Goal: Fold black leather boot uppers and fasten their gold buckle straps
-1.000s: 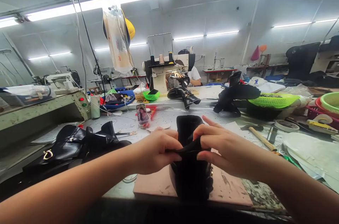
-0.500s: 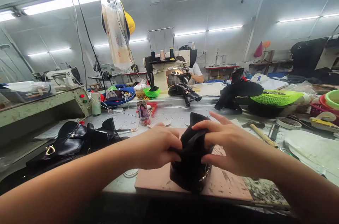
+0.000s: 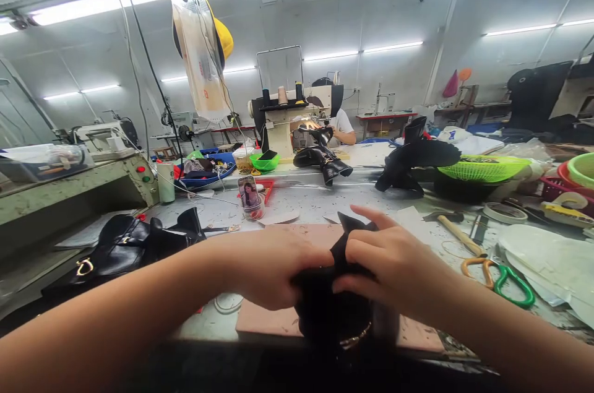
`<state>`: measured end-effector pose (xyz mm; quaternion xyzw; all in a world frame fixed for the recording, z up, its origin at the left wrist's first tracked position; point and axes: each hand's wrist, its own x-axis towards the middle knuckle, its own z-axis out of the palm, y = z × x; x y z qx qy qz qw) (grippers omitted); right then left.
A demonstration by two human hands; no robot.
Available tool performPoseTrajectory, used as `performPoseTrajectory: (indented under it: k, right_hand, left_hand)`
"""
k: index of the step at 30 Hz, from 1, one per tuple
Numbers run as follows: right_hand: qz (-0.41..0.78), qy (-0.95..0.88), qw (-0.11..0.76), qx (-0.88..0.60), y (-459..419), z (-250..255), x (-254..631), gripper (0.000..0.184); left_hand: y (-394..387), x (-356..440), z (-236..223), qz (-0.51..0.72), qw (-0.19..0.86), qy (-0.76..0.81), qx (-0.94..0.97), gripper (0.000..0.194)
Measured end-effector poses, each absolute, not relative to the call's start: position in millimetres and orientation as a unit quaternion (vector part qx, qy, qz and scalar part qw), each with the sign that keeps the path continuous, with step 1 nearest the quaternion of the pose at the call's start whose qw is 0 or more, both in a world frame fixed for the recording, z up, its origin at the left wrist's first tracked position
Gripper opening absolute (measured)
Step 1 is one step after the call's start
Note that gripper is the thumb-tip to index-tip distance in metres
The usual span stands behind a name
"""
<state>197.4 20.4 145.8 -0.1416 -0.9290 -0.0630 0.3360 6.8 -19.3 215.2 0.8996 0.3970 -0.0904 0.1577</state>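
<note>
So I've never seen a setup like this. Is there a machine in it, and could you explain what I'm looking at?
No robot arms here: these are a person's bare left hand and right hand. Every picture comes from one camera worn on that person's head, looking forward and down, so the arms reach in from below. Both hands grip a soft black piece, apparently a boot, with gold-coloured trim, above a pinkish board. On the worktable to the left lie shiny black boots; to the right are scissors and a wooden-handled hammer. A phone stands beyond the hands, and farther back is a sewing machine.
</note>
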Motion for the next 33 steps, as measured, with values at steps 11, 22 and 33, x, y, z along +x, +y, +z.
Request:
performPoseTrajectory:
  k: [11,22,33]
  right_hand:
    - [0.019,-0.949,0.244,-0.199,13,138,215,0.022]
    - [-0.04,-0.926,0.347,-0.146,4,139,207,0.029]
    - [0.052,-0.935,0.286,-0.205,13,137,225,0.026]
  left_hand:
    - [-22,6,206,-0.091,0.278,0.426,0.856,0.014]
    - [-11,14,203,-0.051,0.256,0.395,0.881,0.014]
    - [-10,15,202,-0.128,0.284,0.369,0.876,0.03]
